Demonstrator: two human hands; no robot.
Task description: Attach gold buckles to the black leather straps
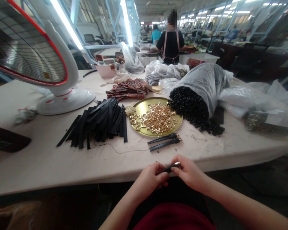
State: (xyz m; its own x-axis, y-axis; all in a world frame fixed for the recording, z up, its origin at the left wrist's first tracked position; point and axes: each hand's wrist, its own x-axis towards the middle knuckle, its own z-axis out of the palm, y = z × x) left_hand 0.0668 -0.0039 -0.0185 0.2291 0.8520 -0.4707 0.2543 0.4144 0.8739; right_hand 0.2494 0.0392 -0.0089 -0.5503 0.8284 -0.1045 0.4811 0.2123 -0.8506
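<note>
My left hand [156,175] and my right hand [187,172] meet at the table's front edge, both closed on one short black strap [167,169]. A gold-coloured buckle [177,164] shows at the strap's right end, by my right fingertips. Just beyond lie two black straps with buckles [164,144], side by side. Behind them a round gold tray [141,107] bears a heap of small gold buckles [158,118]. Left of the tray is a pile of flat black strips [100,123]. Small black pieces [192,105] spill from a clear plastic bag [206,83] on the right.
A white fan with a red rim [70,102] stands at the left. Reddish-brown strips [131,88] lie behind the tray. More plastic bags [240,95] crowd the right and back. A loose thread [124,152] crosses the table. Farther off, a person in an apron [171,44] faces away.
</note>
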